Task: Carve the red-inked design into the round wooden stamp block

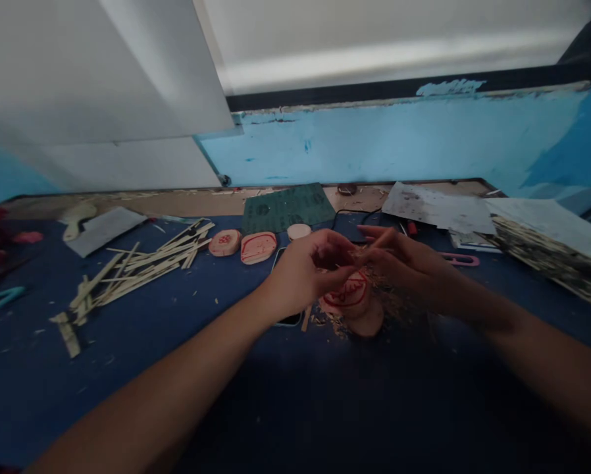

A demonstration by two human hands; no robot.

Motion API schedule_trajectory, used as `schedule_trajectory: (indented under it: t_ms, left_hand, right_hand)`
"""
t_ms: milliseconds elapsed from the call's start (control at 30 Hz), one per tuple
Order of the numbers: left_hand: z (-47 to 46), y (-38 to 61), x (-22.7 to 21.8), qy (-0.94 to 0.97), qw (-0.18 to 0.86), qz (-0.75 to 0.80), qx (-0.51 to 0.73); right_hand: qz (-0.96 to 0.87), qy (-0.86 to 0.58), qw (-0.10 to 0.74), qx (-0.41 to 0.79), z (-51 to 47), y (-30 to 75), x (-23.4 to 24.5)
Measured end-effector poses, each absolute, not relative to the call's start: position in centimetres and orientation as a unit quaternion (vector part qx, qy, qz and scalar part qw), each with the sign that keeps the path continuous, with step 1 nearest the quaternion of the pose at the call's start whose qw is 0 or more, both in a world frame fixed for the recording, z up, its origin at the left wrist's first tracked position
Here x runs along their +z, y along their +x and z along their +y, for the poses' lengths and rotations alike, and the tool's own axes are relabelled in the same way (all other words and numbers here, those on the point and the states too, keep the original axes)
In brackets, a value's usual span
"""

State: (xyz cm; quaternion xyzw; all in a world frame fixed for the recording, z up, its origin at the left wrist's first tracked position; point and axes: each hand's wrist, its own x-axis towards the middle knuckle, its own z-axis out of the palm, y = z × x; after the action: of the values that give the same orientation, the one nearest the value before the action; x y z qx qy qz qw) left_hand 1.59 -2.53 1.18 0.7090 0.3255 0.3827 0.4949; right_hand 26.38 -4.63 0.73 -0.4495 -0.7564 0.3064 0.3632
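Note:
My left hand (303,271) is over a wooden disc (347,293) with red line marks on its face. Its fingers curl, with a gap between them and the outstretched thumb, and I can make out nothing in it. From the other side, my right hand (407,263) reaches in with fingers stretched toward the left fingertips. Whether the two hands touch is hard to tell. Below the marked disc lies a plain wooden disc (368,320), partly covered by it. Wood shavings (389,289) are scattered around both discs. A phone (290,321) shows partly under my left hand.
Two red-marked wooden slices (225,242) and a pale round piece (299,231) lie behind, near green sandpaper (288,208). Thin wooden sticks (147,266) are piled left. At right are a pink-handled cutter (461,259), stained paper (438,205) and a dark-streaked slab (547,257).

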Motion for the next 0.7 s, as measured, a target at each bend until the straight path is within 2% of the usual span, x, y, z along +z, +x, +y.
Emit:
schedule_trajectory:
  t_ms: [67,167,333,400,500,600,700]
  left_hand:
    - [-3.3,1.8,1.6,0.715,0.505,0.311,0.370]
    - [-3.7,1.6,2.2,0.731,0.495,0.313,0.350]
    - [-2.7,0.3,3.2,0.841,0.362,0.307,0.260]
    - [-2.3,-0.1,3.2,0.871,0.347,0.286,0.198]
    - [-2.1,-0.2,3.1,0.884,0.355,0.274,0.132]
    - [-2.4,0.0,3.0,0.878,0.345,0.310,0.120]
    - [-2.9,0.3,2.9,0.867,0.347,0.334,0.130]
  right_hand:
    - [-0.703,-0.417,0.435,0.378,-5.3,25.4,1.1]
    - [-0.662,-0.377,0.486,0.429,-6.3,24.4,2.1]
    - [-0.563,-0.341,0.553,0.511,-7.0,24.3,3.7]
    - [-0.534,-0.318,0.557,0.550,-7.1,24.4,4.1]
    - [-0.513,-0.300,0.521,0.613,-7.2,24.5,4.6]
    - [-0.495,-0.290,0.492,0.654,-7.5,24.2,4.9]
    - [-0.483,-0.280,0.509,0.655,-8.0,23.7,5.0]
